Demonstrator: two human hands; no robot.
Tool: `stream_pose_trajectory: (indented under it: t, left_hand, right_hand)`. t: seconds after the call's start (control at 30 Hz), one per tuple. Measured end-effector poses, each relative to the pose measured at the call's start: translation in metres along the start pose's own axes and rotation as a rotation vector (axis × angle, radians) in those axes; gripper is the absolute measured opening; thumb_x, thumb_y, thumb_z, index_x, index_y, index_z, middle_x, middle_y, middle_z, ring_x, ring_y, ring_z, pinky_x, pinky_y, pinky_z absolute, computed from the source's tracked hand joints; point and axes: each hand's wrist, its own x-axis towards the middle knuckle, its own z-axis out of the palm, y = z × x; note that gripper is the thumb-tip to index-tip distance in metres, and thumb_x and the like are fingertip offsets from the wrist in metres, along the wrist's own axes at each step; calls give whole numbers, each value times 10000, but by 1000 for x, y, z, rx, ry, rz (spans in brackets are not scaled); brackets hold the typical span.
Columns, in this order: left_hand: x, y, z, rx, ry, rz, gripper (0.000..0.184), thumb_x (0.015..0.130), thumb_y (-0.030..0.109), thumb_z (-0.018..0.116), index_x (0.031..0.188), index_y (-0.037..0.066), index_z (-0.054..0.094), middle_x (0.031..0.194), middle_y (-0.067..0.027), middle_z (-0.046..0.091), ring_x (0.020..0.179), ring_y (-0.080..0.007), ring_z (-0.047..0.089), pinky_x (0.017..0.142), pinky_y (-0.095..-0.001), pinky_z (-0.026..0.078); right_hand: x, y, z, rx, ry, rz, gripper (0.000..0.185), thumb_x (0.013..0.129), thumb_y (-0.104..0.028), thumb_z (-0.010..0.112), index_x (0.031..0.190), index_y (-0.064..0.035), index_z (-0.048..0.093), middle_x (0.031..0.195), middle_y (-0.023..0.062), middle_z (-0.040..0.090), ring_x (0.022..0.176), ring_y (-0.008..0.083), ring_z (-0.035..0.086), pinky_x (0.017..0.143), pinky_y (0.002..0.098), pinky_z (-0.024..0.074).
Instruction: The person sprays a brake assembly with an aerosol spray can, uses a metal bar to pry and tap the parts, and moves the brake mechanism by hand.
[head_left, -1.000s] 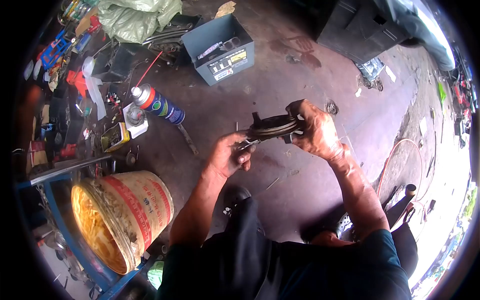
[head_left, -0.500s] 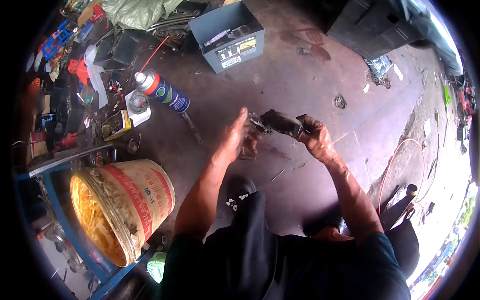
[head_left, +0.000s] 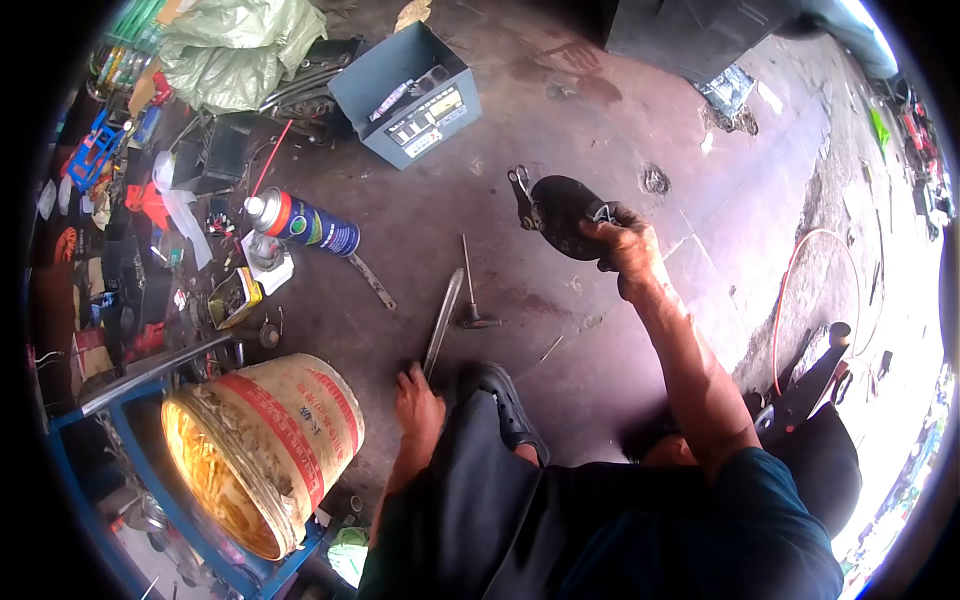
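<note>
My right hand (head_left: 628, 245) grips a dark round metal part (head_left: 565, 215) by its right edge, above the floor. A small arm with a ring end sticks out at the part's left side. My left hand (head_left: 418, 405) is low, beside my left shoe, at the lower end of a long flat metal bar (head_left: 443, 325) on the floor. Its fingers are bent near the bar; whether they grip it is too small to tell. Right of the bar lies a T-handled tool (head_left: 470, 290).
A spray can (head_left: 318, 228) with a red straw lies left, near a metal strip (head_left: 373, 282). A grey box (head_left: 415, 110) stands beyond. At lower left a tilted bucket (head_left: 285, 420) rests by a blue frame (head_left: 150, 430). A thin hose (head_left: 782, 300) curves at right.
My left hand has left the round part and moved down to the floor by the bar. The part stays in my right hand, turned to show its flat face. The view has shifted.
</note>
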Motion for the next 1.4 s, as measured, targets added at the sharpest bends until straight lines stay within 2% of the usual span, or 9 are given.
stream_pose_trajectory:
  t: [0.27, 0.37, 0.57, 0.77, 0.97, 1.0, 1.1, 1.27, 1.4]
  left_hand:
    - [20, -18, -33, -532, -95, -27, 177, 825, 178, 537, 860, 6, 512, 755, -280, 589, 761, -514, 550, 683, -570, 420]
    - [45, 40, -100, -878, -110, 58, 138, 964, 169, 518, 947, 33, 532, 654, -109, 556, 584, -230, 576, 557, -372, 447]
    - [83, 142, -271, -1158, 695, 490, 198, 992, 177, 502, 1017, 1, 590, 641, 49, 445, 510, -50, 348, 457, -210, 280]
    - [112, 121, -157, -507, -35, 262, 234, 943, 243, 570, 912, 20, 633, 794, -255, 635, 765, -410, 645, 686, -479, 468]
    - [78, 156, -277, -925, 883, 283, 235, 971, 169, 546, 803, 9, 582, 612, -15, 486, 503, -91, 438, 464, -280, 345]
    - [89, 132, -220, -1300, 751, 330, 217, 959, 157, 553, 814, 5, 606, 637, -36, 508, 532, -125, 472, 502, -289, 382]
    - [104, 111, -149, -644, -202, 175, 228, 922, 184, 624, 816, -17, 625, 687, -103, 605, 659, -197, 507, 644, -393, 443]
    - [86, 135, -285, -1240, 522, 200, 236, 951, 165, 605, 757, 31, 592, 576, 32, 448, 529, -78, 399, 470, -262, 306]
    - [82, 129, -210, -1695, 360, 85, 272, 914, 157, 641, 680, 46, 559, 564, 44, 439, 507, -73, 367, 449, -255, 287]
  right_hand:
    - [-5, -7, -4, -254, 33, -201, 274, 714, -169, 682, 947, -26, 675, 710, 29, 615, 549, 91, 493, 459, 243, 372]
    - [-2, -5, 0, -283, 33, -230, 302, 711, -165, 680, 968, -7, 676, 723, 43, 628, 550, 94, 489, 467, 253, 377]
    - [1, -9, 0, -333, 8, -257, 312, 722, -141, 682, 992, 15, 675, 775, 65, 659, 695, 143, 584, 638, 285, 470]
    - [-20, -37, 7, -670, 110, -499, 263, 760, -88, 685, 999, 21, 677, 823, 66, 677, 754, 121, 595, 727, 282, 476]
    - [-5, -37, -15, -432, -33, -358, 276, 799, -192, 709, 1032, -45, 689, 866, 131, 703, 798, 193, 652, 761, 312, 485]
    - [-9, -44, -17, -401, -37, -371, 275, 798, -185, 706, 1034, -45, 687, 850, 133, 699, 785, 199, 649, 752, 314, 484]
    - [-17, -50, -16, -502, -33, -597, 269, 796, -162, 697, 1035, -41, 684, 798, 101, 685, 740, 191, 627, 716, 318, 478]
    - [-15, -50, -38, -192, -159, -365, 200, 777, -91, 705, 973, -58, 693, 777, -24, 614, 683, 69, 528, 582, 242, 427]
    - [-19, -59, -39, -130, -188, -465, 191, 771, -71, 711, 959, -44, 692, 798, -27, 611, 713, 74, 527, 599, 239, 431]
